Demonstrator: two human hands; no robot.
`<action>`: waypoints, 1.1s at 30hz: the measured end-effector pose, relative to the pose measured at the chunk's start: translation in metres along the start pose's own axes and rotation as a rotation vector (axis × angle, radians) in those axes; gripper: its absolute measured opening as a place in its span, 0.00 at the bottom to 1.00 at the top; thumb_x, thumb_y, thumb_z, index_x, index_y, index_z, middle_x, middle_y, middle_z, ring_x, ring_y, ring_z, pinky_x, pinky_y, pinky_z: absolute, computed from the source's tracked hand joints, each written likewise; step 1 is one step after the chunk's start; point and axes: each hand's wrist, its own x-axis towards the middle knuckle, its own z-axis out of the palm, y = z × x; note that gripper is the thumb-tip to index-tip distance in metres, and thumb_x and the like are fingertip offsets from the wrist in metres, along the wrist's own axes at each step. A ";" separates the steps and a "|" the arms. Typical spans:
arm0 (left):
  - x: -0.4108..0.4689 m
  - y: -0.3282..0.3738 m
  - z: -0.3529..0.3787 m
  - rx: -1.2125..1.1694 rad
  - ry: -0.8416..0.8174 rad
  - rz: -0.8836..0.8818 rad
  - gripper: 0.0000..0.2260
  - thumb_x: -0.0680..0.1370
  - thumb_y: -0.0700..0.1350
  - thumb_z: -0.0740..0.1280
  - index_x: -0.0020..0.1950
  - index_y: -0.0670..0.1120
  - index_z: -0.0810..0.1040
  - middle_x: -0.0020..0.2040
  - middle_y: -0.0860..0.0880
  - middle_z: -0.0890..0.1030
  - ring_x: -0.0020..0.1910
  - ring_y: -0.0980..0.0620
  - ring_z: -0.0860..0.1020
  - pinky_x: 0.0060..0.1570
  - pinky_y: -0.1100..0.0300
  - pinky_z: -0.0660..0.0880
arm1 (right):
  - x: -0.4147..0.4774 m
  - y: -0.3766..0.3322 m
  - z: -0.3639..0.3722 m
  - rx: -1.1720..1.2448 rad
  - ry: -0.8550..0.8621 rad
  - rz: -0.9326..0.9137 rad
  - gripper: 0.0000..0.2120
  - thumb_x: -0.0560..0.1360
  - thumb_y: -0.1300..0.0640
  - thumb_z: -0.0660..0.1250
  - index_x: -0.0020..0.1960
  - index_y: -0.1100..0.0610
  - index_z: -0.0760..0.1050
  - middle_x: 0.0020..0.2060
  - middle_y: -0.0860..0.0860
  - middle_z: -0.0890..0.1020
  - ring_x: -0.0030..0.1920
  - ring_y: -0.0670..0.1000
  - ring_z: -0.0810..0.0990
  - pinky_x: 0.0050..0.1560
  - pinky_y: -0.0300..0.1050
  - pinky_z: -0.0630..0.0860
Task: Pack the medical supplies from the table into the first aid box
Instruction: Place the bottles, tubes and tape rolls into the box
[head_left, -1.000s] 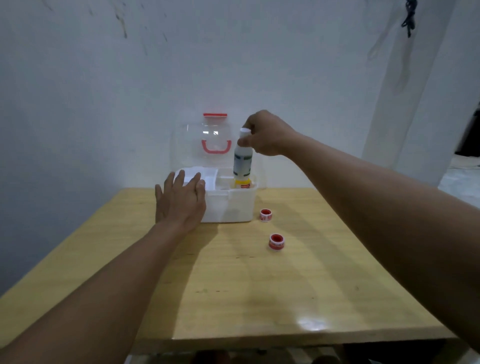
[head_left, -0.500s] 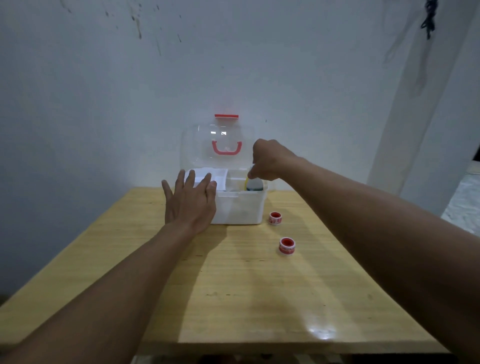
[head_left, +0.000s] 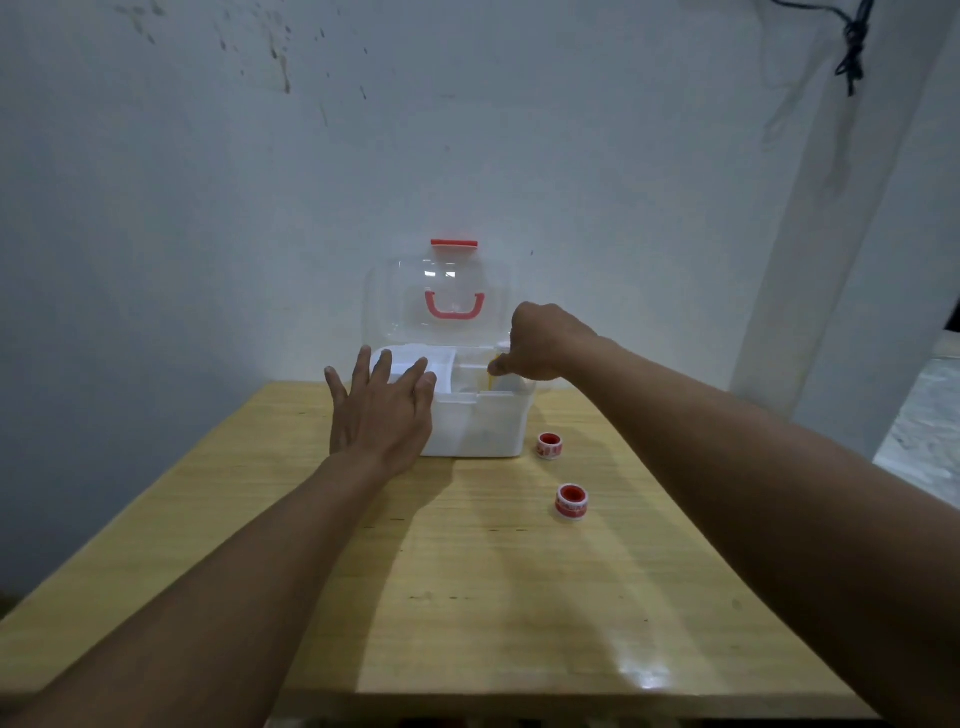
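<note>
Right hand (head_left: 543, 343) is curled over the right compartment of the first aid box (head_left: 475, 423), fingers bunched together and pointing down into it. A sliver of yellow shows just under the fingertips; can't tell whether the hand is pinching it or only touching. The bottle itself is mostly hidden inside the box.

Left hand (head_left: 382, 413) is flat and spread, palm against the box's front-left corner, fingertips reaching over the rim onto the white tray insert (head_left: 415, 364) in the left compartment. Holding nothing.

Box is white, sits at the far-middle of the counter (head_left: 467, 597), near the wall (head_left: 208, 208). Clear lid (head_left: 439, 299) stands upright behind it, red carry handle (head_left: 454, 306) on the lid face and red latch (head_left: 453, 243) at its top edge.

Two red-and-white tape rolls are out on the counter: one (head_left: 549, 445) just beside the box's front-right corner, the other (head_left: 572, 501) nearer the camera, apart from the box. Both lie flat with the core hole up.
</note>
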 end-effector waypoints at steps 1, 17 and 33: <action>0.000 0.000 -0.001 -0.005 -0.004 -0.001 0.24 0.82 0.58 0.43 0.76 0.58 0.64 0.79 0.44 0.60 0.80 0.47 0.46 0.74 0.38 0.37 | -0.003 0.001 -0.002 0.011 0.011 0.008 0.19 0.73 0.45 0.72 0.39 0.56 0.67 0.35 0.51 0.76 0.39 0.53 0.76 0.36 0.46 0.71; 0.002 0.002 -0.001 -0.015 -0.042 -0.027 0.26 0.82 0.59 0.40 0.75 0.55 0.66 0.78 0.42 0.59 0.79 0.44 0.46 0.74 0.35 0.41 | -0.086 0.037 0.011 0.268 -0.536 0.359 0.18 0.70 0.55 0.77 0.51 0.62 0.73 0.54 0.63 0.77 0.50 0.58 0.83 0.52 0.54 0.83; 0.002 0.001 -0.009 -0.100 0.006 -0.026 0.25 0.82 0.58 0.42 0.77 0.55 0.62 0.79 0.44 0.60 0.79 0.46 0.47 0.74 0.38 0.40 | -0.048 0.035 0.055 0.057 -0.183 0.228 0.03 0.73 0.62 0.65 0.42 0.60 0.75 0.36 0.56 0.83 0.31 0.54 0.83 0.38 0.46 0.83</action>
